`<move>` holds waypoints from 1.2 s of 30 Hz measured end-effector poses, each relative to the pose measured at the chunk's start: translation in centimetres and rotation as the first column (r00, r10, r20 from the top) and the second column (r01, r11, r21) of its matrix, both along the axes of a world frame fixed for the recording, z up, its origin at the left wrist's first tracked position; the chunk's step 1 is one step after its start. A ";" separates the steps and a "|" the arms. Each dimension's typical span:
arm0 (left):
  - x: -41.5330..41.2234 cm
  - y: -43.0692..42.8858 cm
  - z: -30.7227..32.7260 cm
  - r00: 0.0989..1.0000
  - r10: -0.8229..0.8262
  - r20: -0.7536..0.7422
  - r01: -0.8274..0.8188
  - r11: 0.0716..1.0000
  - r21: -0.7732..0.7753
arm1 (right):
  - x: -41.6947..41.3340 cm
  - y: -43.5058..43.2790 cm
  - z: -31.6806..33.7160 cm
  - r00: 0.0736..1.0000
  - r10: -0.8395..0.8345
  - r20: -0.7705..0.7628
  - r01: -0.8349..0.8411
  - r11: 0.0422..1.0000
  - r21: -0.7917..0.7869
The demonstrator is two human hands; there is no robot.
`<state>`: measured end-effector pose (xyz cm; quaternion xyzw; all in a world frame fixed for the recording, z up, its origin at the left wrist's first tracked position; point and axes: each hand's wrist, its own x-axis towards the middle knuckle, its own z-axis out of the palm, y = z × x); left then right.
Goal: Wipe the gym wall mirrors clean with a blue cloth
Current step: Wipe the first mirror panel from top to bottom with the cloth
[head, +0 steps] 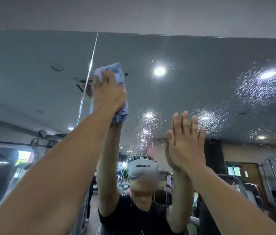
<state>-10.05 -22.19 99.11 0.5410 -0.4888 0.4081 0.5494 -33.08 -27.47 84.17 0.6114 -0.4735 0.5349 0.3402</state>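
High on the mirror [193, 53], beside its seam [89, 68]: blue cloth [112, 70], long axis upright.
Left hand [107, 94]: fingers spread, pressing blue cloth to glass.
Right hand [184, 143]: flat, empty, braced on glass.
Spray droplets [259, 89]: unwiped, right of blue cloth.

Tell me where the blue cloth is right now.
Head view, upper left of centre: the blue cloth is pressed on the mirror under the left hand, just right of the vertical panel seam.
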 end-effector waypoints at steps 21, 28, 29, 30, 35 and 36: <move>-0.9 -0.5 -2.1 0.914 0.031 0.404 0.013 0.994 -0.107 | -0.1 1.1 -0.4 1.000 -0.018 -0.014 0.018 1.000 -0.016; 1.5 -0.4 -16.1 0.623 -0.021 0.782 0.021 1.000 0.010 | -0.9 1.8 -0.5 0.999 0.009 -0.045 -0.007 1.000 0.028; 3.4 0.0 -16.4 0.614 -0.008 0.789 0.011 1.000 0.001 | -0.9 1.6 -0.5 0.999 0.001 -0.045 0.000 1.000 0.018; 5.1 0.2 -15.8 0.629 0.013 0.777 -0.003 1.000 -0.014 | -0.9 1.4 -0.6 0.999 -0.011 -0.045 0.011 1.000 0.010; 6.9 0.8 -7.1 0.950 -0.025 0.311 0.052 0.996 -0.078 | -0.8 1.5 -0.4 0.999 -0.021 -0.046 0.023 0.999 0.045; 5.6 1.0 -5.6 0.975 -0.030 0.221 0.048 0.996 -0.076 | -0.8 1.6 -0.4 0.999 -0.018 -0.046 0.020 0.999 0.049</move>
